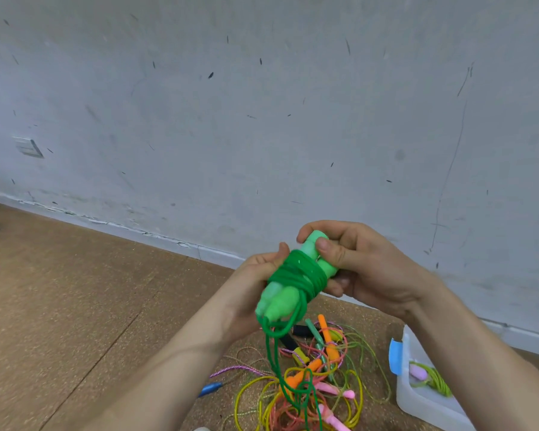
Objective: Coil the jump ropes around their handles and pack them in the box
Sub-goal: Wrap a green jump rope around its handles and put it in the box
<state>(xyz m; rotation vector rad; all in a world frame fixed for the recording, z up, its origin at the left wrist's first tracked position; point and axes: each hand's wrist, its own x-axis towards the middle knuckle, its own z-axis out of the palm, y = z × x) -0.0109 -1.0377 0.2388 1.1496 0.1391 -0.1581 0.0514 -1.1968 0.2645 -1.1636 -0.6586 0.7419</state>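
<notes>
Two light green handles [280,298] lie side by side, held up in front of me with dark green rope [302,272] wound round their middle. My left hand [255,284] grips the lower part of the handles from the left. My right hand [355,265] pinches their upper end, thumb on top. The loose green rope end [280,368] hangs down to the floor pile. A translucent plastic box [423,399] with a blue clip stands at the lower right. Inside it lies one coiled rope with a lilac handle [430,377].
A tangled pile of jump ropes [318,374] with orange, pink, black, yellow and blue handles lies on the cork floor [75,306] under my hands. A scuffed grey wall [262,119] rises just behind. A wall socket [28,147] sits at the left.
</notes>
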